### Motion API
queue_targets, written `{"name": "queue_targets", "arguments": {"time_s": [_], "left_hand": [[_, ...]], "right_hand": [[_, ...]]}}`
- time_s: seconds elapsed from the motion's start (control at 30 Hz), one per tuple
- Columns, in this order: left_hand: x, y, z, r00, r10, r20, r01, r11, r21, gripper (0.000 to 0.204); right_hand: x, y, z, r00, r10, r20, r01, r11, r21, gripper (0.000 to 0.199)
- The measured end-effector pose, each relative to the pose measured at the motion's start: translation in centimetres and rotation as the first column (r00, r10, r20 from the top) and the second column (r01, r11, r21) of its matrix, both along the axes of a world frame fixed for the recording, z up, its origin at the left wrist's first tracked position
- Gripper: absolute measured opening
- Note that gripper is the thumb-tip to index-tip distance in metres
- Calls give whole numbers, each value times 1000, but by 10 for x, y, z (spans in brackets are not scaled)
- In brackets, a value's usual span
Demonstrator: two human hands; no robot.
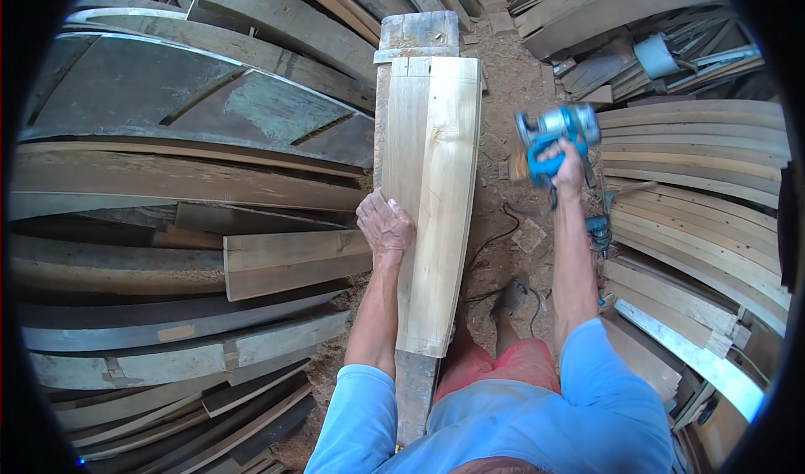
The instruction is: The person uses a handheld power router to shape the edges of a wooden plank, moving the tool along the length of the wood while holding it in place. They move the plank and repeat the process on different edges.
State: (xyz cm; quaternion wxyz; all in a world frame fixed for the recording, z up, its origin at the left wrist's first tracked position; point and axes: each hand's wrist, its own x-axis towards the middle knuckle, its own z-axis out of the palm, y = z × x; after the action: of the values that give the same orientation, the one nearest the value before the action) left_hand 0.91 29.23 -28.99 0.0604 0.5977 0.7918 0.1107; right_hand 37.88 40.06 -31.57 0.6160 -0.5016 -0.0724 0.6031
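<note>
left hand [385, 225] lies flat with fingers spread on the pale plank [436, 197], right hand [567, 165] at 3 o'clock, fingers wrapped tight around a blue power planer [554, 136]

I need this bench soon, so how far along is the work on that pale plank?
Done: the pale plank lies on the bench beam. In hand: the left hand rests on its left edge; the right hand holds the blue power tool off to the side, clear of the wood. Left: bringing the tool onto the plank.

Left hand [385, 226] on pale plank [436, 197], right hand [568, 162] gripping blue power tool [555, 134]
</note>
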Motion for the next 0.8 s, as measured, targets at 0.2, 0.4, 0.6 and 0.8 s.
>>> {"name": "queue_targets", "arguments": {"time_s": [0.2,0.4,0.6,0.8], "left_hand": [[4,1,0,1000,-25,11,25,999,39,43],[4,5,4,1000,1,3,-1,1000,-2,43],[12,-4,5,991,65,-115,-64,998,12,68],[142,-56,71,990,-66,-123,-4,866,-501,121]], "right_hand": [[44,-191,-66,997,-57,61,73,944,-320,26],[32,-339,-59,967,-256,-16,212,833,-512,23],[26,-425,-37,908,-395,-141,257,790,-557,18],[34,-458,-27,934,-345,-91,236,789,-567,13]]}}
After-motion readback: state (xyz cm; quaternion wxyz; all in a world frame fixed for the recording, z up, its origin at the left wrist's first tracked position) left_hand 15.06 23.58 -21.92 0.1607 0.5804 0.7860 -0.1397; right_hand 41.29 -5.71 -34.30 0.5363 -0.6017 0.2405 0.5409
